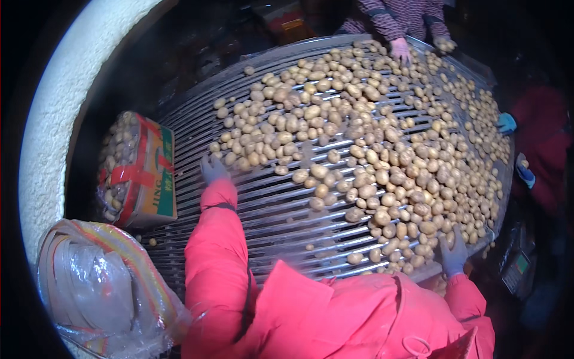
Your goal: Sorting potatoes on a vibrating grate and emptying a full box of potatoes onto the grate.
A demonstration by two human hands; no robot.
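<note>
Many potatoes (314, 112) lie spread over a sorting table of metal bars (269, 224). My left hand (214, 169), in a greyish glove, rests at the left edge of the potatoes with its fingers apart and nothing seen in it. At the lower right, my right hand (454, 252), gloved in the same colour, touches the near edge of the pile, its thumb and fingers spread around potatoes at the rim. Whether it grips one cannot be told. Both arms wear pink-red sleeves.
A taped cardboard box of potatoes (152, 179) stands at the left, above folded plastic sacks (103, 282). A co-worker's pink-gloved hand (401, 50) reaches in at the top. Another person's blue-gloved hands (506, 123) are at the right rim. A scale-like device (518, 269) sits lower right.
</note>
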